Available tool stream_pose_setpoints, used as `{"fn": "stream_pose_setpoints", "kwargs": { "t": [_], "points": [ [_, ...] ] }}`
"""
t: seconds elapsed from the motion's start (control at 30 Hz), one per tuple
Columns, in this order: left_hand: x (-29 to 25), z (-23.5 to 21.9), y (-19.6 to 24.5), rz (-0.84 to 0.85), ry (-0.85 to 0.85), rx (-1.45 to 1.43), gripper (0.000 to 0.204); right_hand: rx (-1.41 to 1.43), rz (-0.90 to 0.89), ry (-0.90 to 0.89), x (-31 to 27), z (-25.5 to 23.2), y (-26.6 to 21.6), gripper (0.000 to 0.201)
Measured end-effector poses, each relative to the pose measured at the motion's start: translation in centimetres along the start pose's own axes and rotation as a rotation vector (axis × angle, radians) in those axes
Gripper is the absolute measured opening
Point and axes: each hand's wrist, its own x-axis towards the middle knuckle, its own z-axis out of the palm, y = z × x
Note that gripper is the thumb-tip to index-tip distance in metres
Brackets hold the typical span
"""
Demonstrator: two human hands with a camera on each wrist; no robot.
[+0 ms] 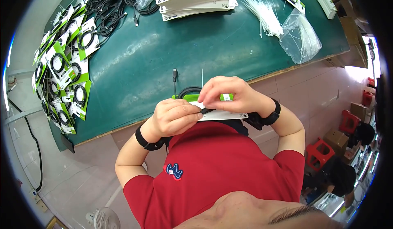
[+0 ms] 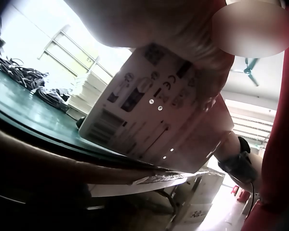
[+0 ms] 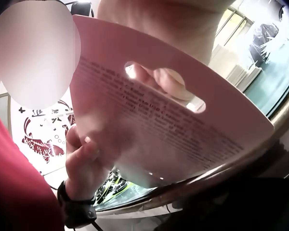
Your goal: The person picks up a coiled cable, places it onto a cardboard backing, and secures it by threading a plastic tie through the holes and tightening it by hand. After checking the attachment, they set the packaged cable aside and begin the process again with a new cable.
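In the head view my left hand (image 1: 174, 116) grips the left part of a white and green packaging card (image 1: 227, 114), held at the table's near edge. Its printed back (image 2: 135, 110) faces the left wrist camera. A coiled black USB cable (image 1: 190, 90) lies against the card, its plug (image 1: 175, 74) pointing away over the table. My right hand (image 1: 233, 94) is bent over the card's middle, thumb and fingertips pinching at a thin white cable tie (image 1: 202, 76) that sticks up beside the coil. The pinch itself is partly hidden. In the right wrist view fingers show through the card's hanger slot.
On the green table (image 1: 135, 65), carded cables (image 1: 61, 69) pile up at the left. Loose black cables (image 1: 108, 7) lie at the back, beside a stack of cards (image 1: 196, 1). White cable ties (image 1: 262, 14) and a plastic bag (image 1: 301, 36) are at the right.
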Motion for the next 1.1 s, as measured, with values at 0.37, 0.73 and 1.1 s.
{"fn": "stream_pose_setpoints", "kwargs": {
  "t": [0.37, 0.73, 1.1],
  "points": [
    [-0.1, 0.1, 0.1, 0.06, -0.029, -0.005, 0.016, -0.21, 0.699, 0.151, 1.1, -0.7, -0.2, 0.011],
    [-0.5, 0.1, 0.1, 0.031, -0.021, -0.011, 0.015, -0.141, 0.232, 0.063, 0.5, 0.5, -0.2, 0.012],
    [-0.3, -0.1, -0.1, -0.015, -0.03, -0.047, 0.016, -0.553, -0.246, 0.031, -0.3, -0.1, 1.0, 0.028]
  ]
}}
